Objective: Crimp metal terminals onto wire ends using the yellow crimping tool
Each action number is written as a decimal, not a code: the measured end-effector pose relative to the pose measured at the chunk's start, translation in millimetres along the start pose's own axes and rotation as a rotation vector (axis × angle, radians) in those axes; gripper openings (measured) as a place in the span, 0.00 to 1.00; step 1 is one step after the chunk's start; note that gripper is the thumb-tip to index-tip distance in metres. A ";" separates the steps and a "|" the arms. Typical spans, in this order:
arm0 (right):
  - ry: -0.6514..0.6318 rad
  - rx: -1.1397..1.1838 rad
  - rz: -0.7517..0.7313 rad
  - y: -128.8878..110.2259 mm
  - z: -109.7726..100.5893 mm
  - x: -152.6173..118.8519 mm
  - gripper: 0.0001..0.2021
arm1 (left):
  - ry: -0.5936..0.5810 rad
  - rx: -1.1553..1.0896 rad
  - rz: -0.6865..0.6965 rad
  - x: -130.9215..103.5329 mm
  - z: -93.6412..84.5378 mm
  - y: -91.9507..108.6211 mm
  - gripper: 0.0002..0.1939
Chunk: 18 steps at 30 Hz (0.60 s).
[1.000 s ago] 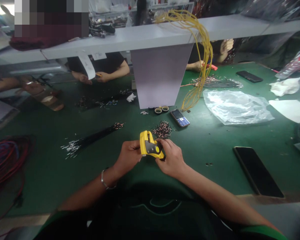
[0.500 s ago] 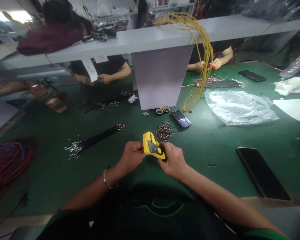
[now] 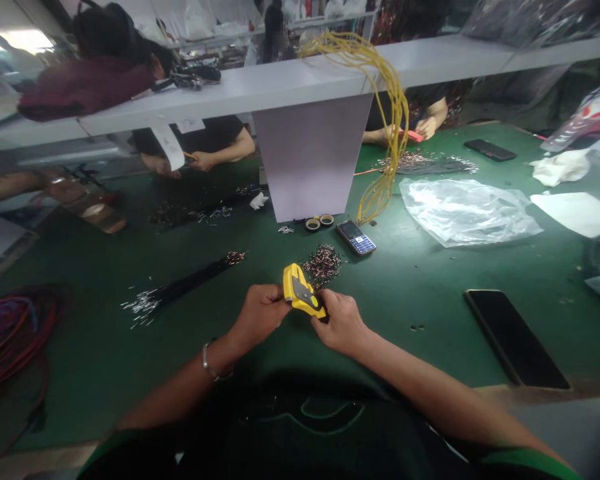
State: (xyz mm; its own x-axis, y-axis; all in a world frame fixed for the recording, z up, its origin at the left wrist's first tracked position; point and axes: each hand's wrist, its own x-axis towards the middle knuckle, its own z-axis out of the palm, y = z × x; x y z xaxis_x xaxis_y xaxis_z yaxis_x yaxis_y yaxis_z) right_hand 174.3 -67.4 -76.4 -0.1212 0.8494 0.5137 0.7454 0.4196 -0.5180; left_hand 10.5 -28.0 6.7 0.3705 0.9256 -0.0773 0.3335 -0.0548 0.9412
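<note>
My right hand [image 3: 341, 321] is wrapped round the handles of a yellow and grey wire stripper [image 3: 303, 291], held a little above the table. Close by the tool's jaw end, my left hand [image 3: 260, 313] is closed in a pinch; whatever lies between its fingers is too small or hidden to make out. Just beyond the stripper is a heap of short black and copper-coloured wire offcuts [image 3: 323, 265]. To the left lies a bundle of black wires [image 3: 190, 279], with silvery ends at one side and coppery ends at the other.
On the green table [image 3: 380, 300] are a keypad phone [image 3: 356, 238], two tape rolls [image 3: 319, 223], a smartphone [image 3: 516, 339] and a clear plastic bag [image 3: 467, 210]. Red cables [image 3: 15, 340] lie left. Yellow wires [image 3: 397, 123] hang from the shelf [image 3: 280, 83]. Co-workers' hands [image 3: 203, 161] work beyond.
The whole view has shifted slightly, with the surroundings moving left in the picture. Both hands and the wire stripper stay in nearly the same arrangement.
</note>
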 end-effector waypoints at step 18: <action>0.041 -0.020 0.025 9.4 4.1 3.8 0.03 | 0.007 0.020 -0.056 11.2 4.0 -15.9 0.17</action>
State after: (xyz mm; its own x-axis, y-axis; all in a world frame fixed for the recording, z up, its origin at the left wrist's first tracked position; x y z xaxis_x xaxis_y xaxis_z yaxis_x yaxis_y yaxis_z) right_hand 178.1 -58.9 -82.1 -0.0755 0.8454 0.5287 0.7608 0.3916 -0.5175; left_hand 12.8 -18.2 -10.4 0.3446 0.9301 -0.1271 0.3708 -0.0105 0.9286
